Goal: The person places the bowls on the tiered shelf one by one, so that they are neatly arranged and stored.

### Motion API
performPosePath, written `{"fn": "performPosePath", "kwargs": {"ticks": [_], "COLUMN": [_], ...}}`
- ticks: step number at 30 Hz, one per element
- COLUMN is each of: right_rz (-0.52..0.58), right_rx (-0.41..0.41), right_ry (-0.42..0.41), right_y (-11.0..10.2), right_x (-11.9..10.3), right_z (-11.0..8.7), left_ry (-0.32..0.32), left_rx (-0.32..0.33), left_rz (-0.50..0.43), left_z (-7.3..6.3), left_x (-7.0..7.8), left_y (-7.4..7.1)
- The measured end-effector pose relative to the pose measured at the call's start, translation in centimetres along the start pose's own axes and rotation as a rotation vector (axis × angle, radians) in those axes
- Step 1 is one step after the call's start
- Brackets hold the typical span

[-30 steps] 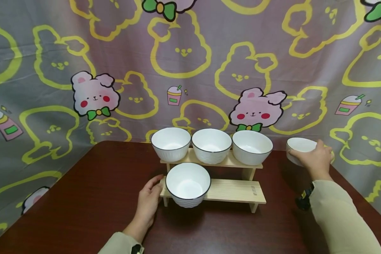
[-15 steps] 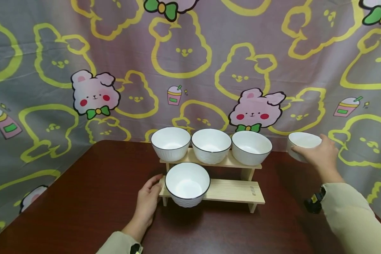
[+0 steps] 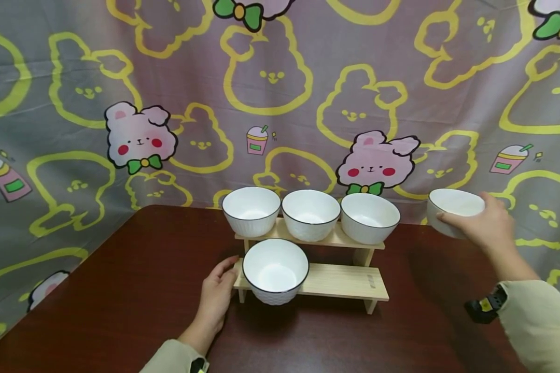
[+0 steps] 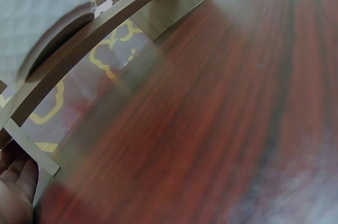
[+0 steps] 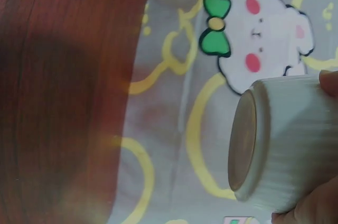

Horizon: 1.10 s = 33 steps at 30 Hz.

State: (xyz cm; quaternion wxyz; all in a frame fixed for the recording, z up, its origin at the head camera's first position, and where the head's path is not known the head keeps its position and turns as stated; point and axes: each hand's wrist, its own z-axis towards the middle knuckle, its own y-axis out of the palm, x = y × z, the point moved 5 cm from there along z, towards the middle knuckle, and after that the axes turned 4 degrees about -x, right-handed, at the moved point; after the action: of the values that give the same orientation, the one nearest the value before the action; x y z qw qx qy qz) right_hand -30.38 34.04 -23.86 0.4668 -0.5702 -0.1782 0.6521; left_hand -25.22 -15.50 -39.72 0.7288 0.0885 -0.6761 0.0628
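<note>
My right hand [image 3: 492, 225] grips a white bowl [image 3: 443, 220] by its side, thumb in front, in the air right of a two-tier wooden shelf [image 3: 343, 280]. In the right wrist view, the ribbed wall of that bowl [image 5: 301, 134] and its base show, with fingertips at the frame's right edge. My left hand [image 3: 218, 290] touches the left end of the lower tier with loosely bent fingers. Beside it, a dark-rimmed white bowl [image 3: 276, 272] rests on that tier. The left wrist view shows fingers [image 4: 18, 176] next to the shelf's leg and the bowl's textured side [image 4: 42, 18].
Across the upper tier stand three white bowls: left [image 3: 251, 212], middle [image 3: 311, 215] and right [image 3: 371, 217]. All this is on a dark red-brown wooden table [image 3: 135, 269]. A cartoon-printed curtain [image 3: 280, 129] hangs close behind the table's back edge.
My right hand has lifted the bowl a little higher and carried it slightly to the right. The left hand, the shelf and the bowls on it stay in place.
</note>
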Motion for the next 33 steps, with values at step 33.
{"fn": "performPosePath", "kwargs": {"ticks": [33], "right_rz": [-0.020], "right_rx": [-0.129], "right_ry": [-0.158], "right_y": [-4.1], "right_x": [-7.2], "right_z": [-6.9], "left_ry": [0.008], "left_rx": [-0.016], "left_rz": [-0.011], "left_z": [-0.2], "left_x": [0.1], "left_y": [-0.1]}}
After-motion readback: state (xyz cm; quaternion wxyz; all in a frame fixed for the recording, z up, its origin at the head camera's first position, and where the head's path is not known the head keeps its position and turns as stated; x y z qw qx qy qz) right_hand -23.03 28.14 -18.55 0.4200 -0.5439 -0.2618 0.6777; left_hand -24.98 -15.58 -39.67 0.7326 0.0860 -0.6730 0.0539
